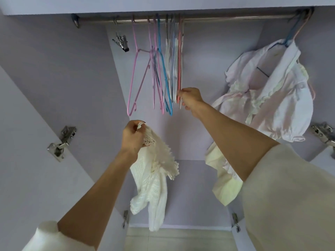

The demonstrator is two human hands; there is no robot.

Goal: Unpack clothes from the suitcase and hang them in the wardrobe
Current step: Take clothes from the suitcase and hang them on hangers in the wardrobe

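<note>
I am looking up into a lilac wardrobe. My left hand (pixel 133 137) grips a white lace-trimmed knitted garment (pixel 154 180) by its top edge; the cloth hangs down below my fist. My right hand (pixel 190 100) reaches up and pinches the lower end of a coral-red hanger (pixel 179 66), one of several empty pink, blue and white hangers (pixel 161 69) hanging from the metal rail (pixel 217 18). At the right end of the rail, white and pale pink garments (pixel 275 91) hang on hangers. The suitcase is out of view.
A metal clip hanger (pixel 120 41) hangs at the rail's left end. Both wardrobe doors stand open, with hinges at left (pixel 61 144) and right (pixel 324 133). A cream garment (pixel 224 182) hangs low under my right arm. Tiled floor (pixel 177 240) shows below.
</note>
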